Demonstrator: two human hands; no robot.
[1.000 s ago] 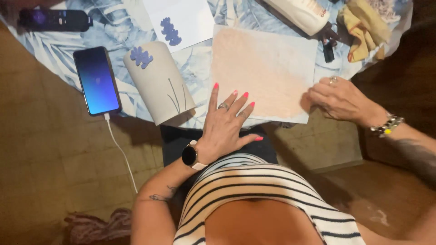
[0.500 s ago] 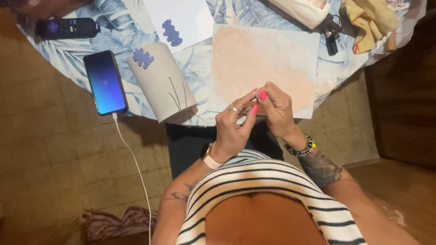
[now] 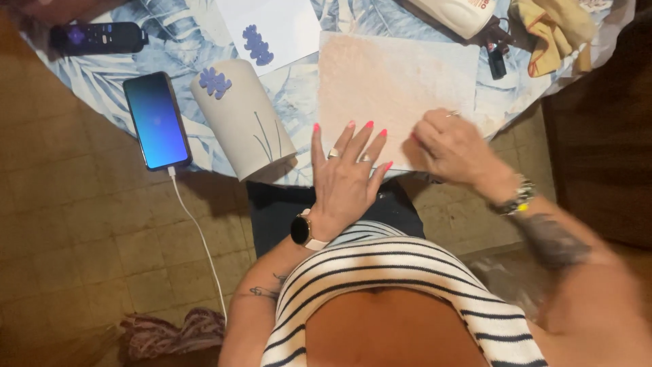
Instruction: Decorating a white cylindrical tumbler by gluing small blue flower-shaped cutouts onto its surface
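Observation:
A pale pink mottled sheet of paper lies on the table with the blue leaf-print cloth. My left hand rests flat with fingers spread on the sheet's near left corner. My right hand, fingers curled, is on the sheet's near right edge; whether it pinches the paper is unclear. A cream vase with a blue flower shape lies on its side just left of my left hand.
A lit phone with a white cable lies near the table's edge. A black remote, a white card with a blue shape, a white bag and a yellow cloth lie further back.
Half a second ago both hands were joined near my body. Now they have parted and moved onto the sheet, left hand spread flat, right hand at the near right edge.

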